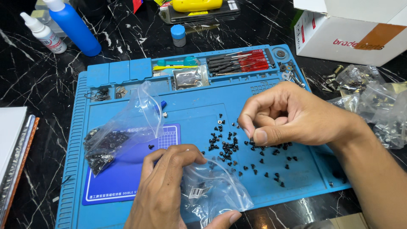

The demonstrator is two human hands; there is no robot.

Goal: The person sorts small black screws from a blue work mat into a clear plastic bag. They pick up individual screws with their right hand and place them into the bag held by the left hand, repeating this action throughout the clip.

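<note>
Left hand (163,191) nearest, low centre, fingers curled, gripping an empty clear bag (216,191) by its mouth; thumb under the bag's lower edge. Bag partly over the front edge of the blue mat (76,169), small white label inside.

Just beyond, right hand (288,116) over mat centre, fingers bunched, thumb and forefinger pinching one small black screw (252,140). Hovering above the loose pile of black screws (229,146), scattered across the mat between both hands and out to the right.

Left of the pile: second clear bag (123,135) lying on the mat, mouth standing up, dark screws gathered in its lower left corner. Beneath it a purple pad (127,178) with a small grid patch. One stray screw on the pad.

Mat's far trays: screwdriver set with red handles (241,63), a small shiny packet (188,77), yellow and teal pry tools.

Right of mat on black marble worktop (42,85): heap of clear bags (373,97) holding metal parts, loose bolts beside.

Far edge: white cardboard box (352,29), blue bottle (74,27), small white bottle (44,34), small blue-capped vial (178,35), yellow tool on a case.
</note>
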